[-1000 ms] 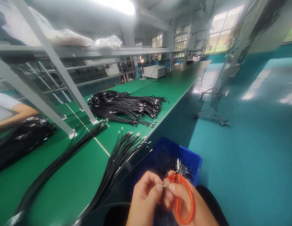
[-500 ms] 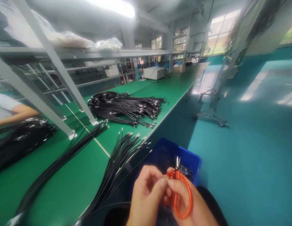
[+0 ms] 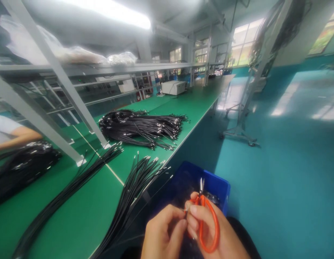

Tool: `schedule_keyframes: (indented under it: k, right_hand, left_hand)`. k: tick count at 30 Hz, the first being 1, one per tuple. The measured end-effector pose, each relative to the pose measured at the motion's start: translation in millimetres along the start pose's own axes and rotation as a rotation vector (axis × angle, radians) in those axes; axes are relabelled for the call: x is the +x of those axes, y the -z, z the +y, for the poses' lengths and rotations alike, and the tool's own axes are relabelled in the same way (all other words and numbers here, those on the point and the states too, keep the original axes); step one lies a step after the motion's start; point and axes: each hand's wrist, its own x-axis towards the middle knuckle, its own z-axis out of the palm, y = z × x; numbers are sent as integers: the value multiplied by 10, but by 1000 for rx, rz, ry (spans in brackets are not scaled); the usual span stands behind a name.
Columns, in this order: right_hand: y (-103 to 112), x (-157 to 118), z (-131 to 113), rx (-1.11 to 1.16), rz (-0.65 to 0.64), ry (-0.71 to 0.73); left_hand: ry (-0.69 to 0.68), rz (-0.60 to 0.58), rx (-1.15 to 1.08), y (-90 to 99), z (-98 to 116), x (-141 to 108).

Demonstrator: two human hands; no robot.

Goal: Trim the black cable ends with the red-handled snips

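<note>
Okay, I've got left hand (image 3: 164, 230) and right hand (image 3: 209, 216) pinching a small silvery tip (image 3: 186, 210), right also gripping orange-handled scissors (image 3: 216, 223), by the blue bin (image 3: 224, 189).

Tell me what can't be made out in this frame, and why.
In the head view:
Piece between left hand and right hand: too small and blurred to identify.
Blue bin: contents partly hidden by both hands, the rest blurred.
Near black cable bundle: lower end cut off by the bottom edge.
Co-worker's arm: cut off by left edge, hand unseen.
</note>
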Motion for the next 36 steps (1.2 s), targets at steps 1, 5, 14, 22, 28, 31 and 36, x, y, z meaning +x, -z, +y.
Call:
schedule_keyframes:
  k: [1,5,14,22,28,31,36]
  right_hand:
    - [-6,-3,-4,-22,5,33]
    - [-35,28,18,-180,45,226]
    - [10,27,65,-276,-15,206]
    - [155,63,44,-924,-79,832]
    - [170,121,61,-1296,-149,1450]
    - [228,101,77,-1346,-176,1426]
    - [341,-70,113,-1125,-156,671]
  left_hand:
    - [1,-6,-31,-2,-16,5]
    - [34,-9,-74,8,-95,15]
    - [201,49,-402,-8,-112,-2]
    - [214,110,-452,-35,-64,15]
    - [157,183,-375,-51,7,-1]
    - [190,222,-390,-3,-28,11]
    - [185,215,-416,77,-126,44]
